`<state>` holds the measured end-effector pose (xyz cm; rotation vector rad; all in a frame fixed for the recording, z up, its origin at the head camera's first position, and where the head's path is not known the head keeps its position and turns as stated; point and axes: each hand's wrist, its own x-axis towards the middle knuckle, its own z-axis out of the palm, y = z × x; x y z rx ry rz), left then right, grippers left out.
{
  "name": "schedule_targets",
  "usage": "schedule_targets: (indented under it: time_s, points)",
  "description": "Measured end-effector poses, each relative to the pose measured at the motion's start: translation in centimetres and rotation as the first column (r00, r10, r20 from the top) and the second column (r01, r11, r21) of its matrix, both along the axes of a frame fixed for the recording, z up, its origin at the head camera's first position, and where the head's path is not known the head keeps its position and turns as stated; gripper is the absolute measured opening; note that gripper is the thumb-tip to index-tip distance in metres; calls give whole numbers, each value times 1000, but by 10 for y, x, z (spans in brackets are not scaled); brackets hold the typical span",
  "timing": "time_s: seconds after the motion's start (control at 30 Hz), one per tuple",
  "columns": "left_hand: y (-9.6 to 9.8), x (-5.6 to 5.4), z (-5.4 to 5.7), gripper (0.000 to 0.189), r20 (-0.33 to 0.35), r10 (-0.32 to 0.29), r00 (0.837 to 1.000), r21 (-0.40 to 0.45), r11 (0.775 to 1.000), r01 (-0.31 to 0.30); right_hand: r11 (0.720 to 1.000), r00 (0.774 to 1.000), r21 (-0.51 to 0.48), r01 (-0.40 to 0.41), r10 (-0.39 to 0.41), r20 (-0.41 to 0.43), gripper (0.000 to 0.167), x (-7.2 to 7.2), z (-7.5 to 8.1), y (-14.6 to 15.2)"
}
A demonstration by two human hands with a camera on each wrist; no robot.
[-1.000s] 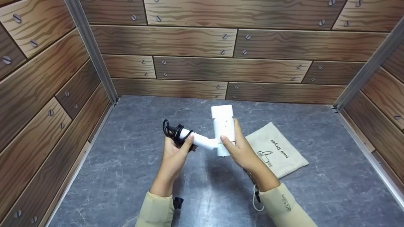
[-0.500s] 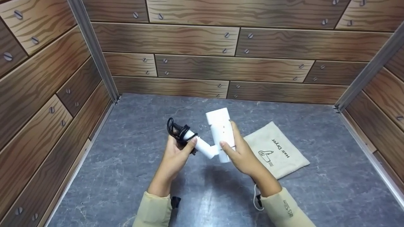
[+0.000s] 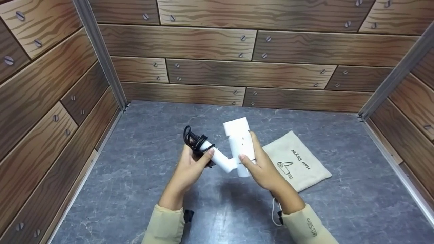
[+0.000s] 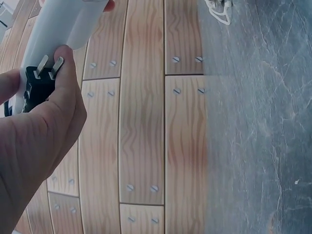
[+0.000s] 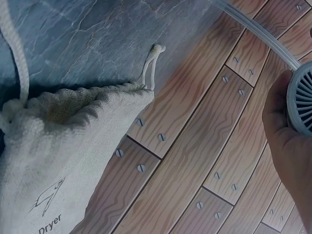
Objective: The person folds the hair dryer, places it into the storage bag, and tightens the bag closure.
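A white hair dryer (image 3: 240, 145) with a folding handle is held up between both hands, its handle angled at the hinge. My left hand (image 3: 189, 169) grips the handle (image 3: 219, 159), thumb along its top. Black cord (image 3: 196, 139) is wound around that handle. In the left wrist view, the two-pronged plug (image 4: 41, 80) lies between the thumb and fingers. My right hand (image 3: 266, 171) holds the barrel from the right, thumb near the hinge. The dryer's slatted round grille (image 5: 303, 100) shows in the right wrist view. The right fingers behind the barrel are mostly hidden.
A beige drawstring pouch (image 3: 300, 162) printed "Hair Dryer" lies flat to the right of the right hand. Its mouth (image 5: 68, 105) is gathered and partly open. White drawstring (image 3: 275, 213) loops near the right sleeve. Wood-patterned walls (image 3: 210, 73) enclose the grey marbled table (image 3: 112, 189).
The dryer has come slightly nearer and its barrel has tilted leftward at the top. The handle now slopes more steeply down toward the hinge. Both hands keep their grips.
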<state>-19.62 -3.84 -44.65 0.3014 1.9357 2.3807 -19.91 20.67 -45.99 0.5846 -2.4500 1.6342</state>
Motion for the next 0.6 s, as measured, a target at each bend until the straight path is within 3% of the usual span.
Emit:
schedule_targets:
  time_s: [0.27, 0.4, 0.6]
  points:
    - [-1, 0, 4, 63, -17, -50, 999, -10, 999, 49, 1000, 998, -28, -13, 14, 67, 81, 6, 4, 4]
    - [-4, -2, 6, 63, -14, -74, 997, -12, 997, 74, 990, 984, -136, -22, 45, 175, 81, 8, 8, 11]
    - [-6, -2, 8, 55, -27, -119, 993, -3, 993, 119, 952, 948, -299, -57, 146, 284, 68, 10, 14, 24]
